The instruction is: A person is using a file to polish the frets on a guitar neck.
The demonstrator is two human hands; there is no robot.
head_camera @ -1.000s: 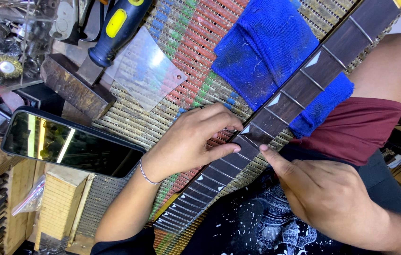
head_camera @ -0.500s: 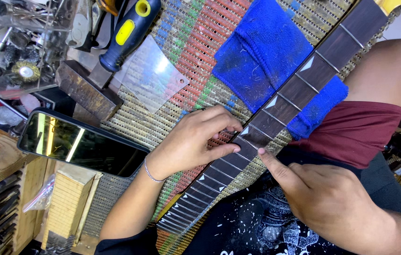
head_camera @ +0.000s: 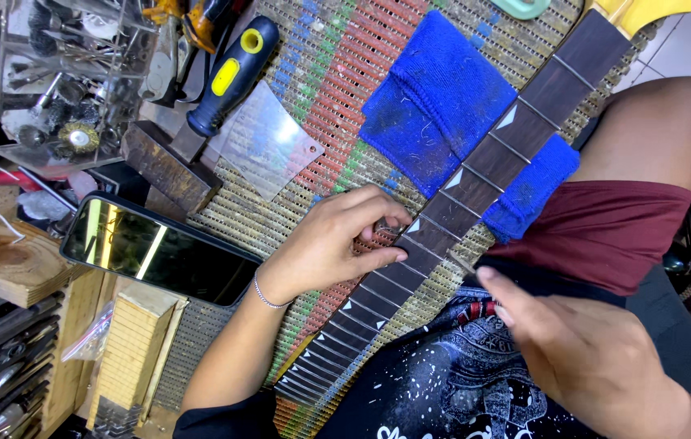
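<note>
A guitar neck (head_camera: pixel 475 175) with a dark fretboard, metal frets and pale triangle inlays lies diagonally across a striped woven mat (head_camera: pixel 337 89). A folded blue cloth (head_camera: pixel 435 102) sits under it. My left hand (head_camera: pixel 329 244) rests on the neck's left edge near the middle frets, thumb on the fretboard and fingers curled against the side. My right hand (head_camera: pixel 581 349) hovers at the lower right. Its index fingertip is close to the neck's right edge, beside a thin grey sliver. Motion blur hides whether it holds that sliver.
A blue and yellow handled tool (head_camera: pixel 228 81) with a rusty block head, a clear plastic sheet (head_camera: pixel 268 146) and a long mirror (head_camera: pixel 158 252) lie left of the mat. A clear bin of wire brushes (head_camera: pixel 69 81) and wooden blocks (head_camera: pixel 130 349) stand further left. My knee (head_camera: pixel 654 130) is at the right.
My right hand has drawn slightly down and right, off the fretboard edge. My left hand stays on the neck. The camera view has shifted a little.
</note>
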